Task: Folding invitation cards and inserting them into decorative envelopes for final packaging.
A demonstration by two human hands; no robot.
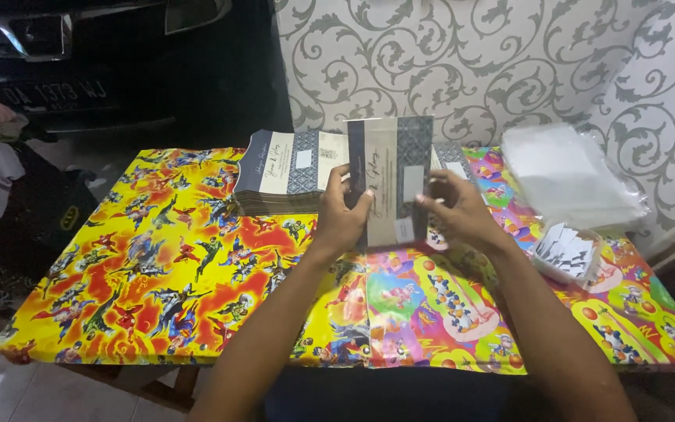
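I hold a tall folded card [391,176] upright between both hands, above the middle of the table [158,312]. My left hand [341,215] has its grip closed on the card's left edge, thumb on the near face and fingers curled behind the dark strip that runs down that side. My right hand [455,211] takes the right edge, fingers bent round it and pressing the patterned grey panel; its grip is closed on the card too. The card shows a dark band, a cream middle and a grey patterned part with a small pale label.

Just behind my left hand a stack of the same cards [287,176] lies flat on the table, its top one showing the same dark, cream and patterned panels. More cards [453,166] peep out behind my right hand, partly hidden by it.

To the right, well apart from my hands, a heap of clear plastic sleeves [568,176] rests against the wall, and near it, closer to me, a small pile of white paper slips [568,254] sits in a loose clear wrapper.

The table is covered with bright cartoon-printed sheets, yellow and red on the left, mixed colours on the right. Behind it stands a wall with grey scrollwork wallpaper [470,62].
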